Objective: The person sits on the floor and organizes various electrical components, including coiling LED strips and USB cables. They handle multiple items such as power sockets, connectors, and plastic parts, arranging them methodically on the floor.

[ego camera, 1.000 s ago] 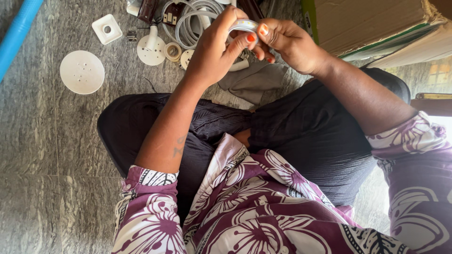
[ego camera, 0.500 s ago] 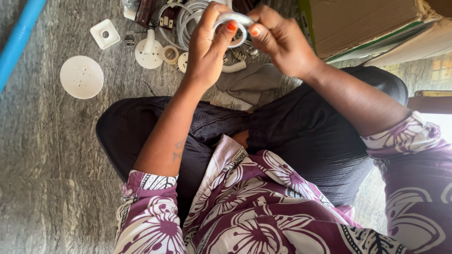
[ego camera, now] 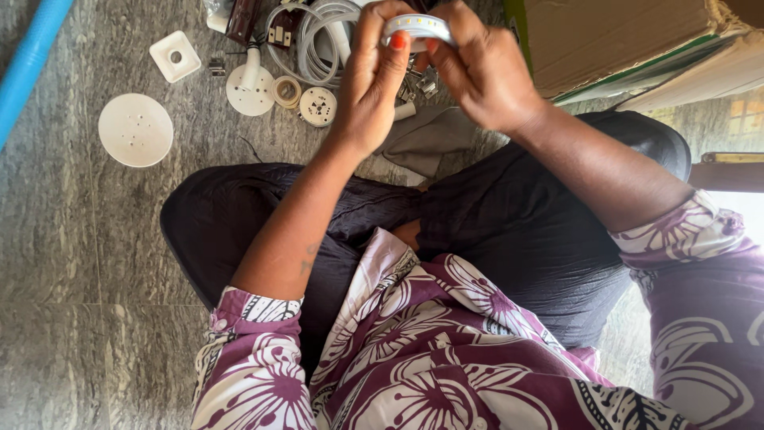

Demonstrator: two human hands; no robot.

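Observation:
I sit cross-legged on a grey stone floor and hold a small round white disc with yellow dots point(ego camera: 417, 25) up in front of me. My left hand point(ego camera: 372, 87) pinches its left edge between thumb and fingers. From the other side, my right hand point(ego camera: 476, 68) grips the right edge with curled fingers. Both hands are shut on the disc, above a grey cloth point(ego camera: 426, 139) lying by my knee.
Small parts lie on the floor ahead: a large white round plate point(ego camera: 135, 130), a white square base point(ego camera: 175, 56), a white disc with a stem point(ego camera: 249, 87), a tape roll point(ego camera: 287, 91), coiled white cable point(ego camera: 318, 36). A cardboard box point(ego camera: 629, 40) stands at right, a blue pipe point(ego camera: 28, 60) at left.
Both hands have shifted slightly right and up with the disc, turning it so its dotted face shows. A small round white part on the floor is now uncovered below my left hand.

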